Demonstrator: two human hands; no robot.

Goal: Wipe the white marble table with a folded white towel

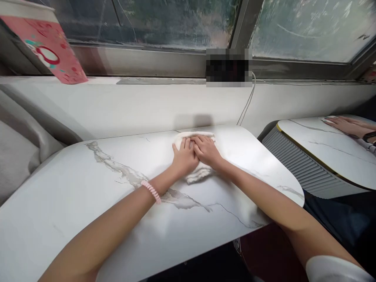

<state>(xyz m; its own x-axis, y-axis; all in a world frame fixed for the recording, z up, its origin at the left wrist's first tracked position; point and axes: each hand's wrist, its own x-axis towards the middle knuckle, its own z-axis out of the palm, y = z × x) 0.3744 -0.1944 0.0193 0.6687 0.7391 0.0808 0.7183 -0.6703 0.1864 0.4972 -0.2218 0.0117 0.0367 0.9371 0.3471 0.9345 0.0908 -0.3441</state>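
Observation:
A white towel lies bunched on the white marble table near its far edge. My left hand rests flat on the towel, fingers stretched forward. My right hand lies beside it and partly over the left fingers, also pressed flat on the cloth. A pink coil band circles my left wrist. Most of the towel is hidden under the two hands.
A white wall and window sill run behind the table, with a white cable hanging down. A pink patterned object leans at the upper left. Another person's hand rests on a second marble table at right.

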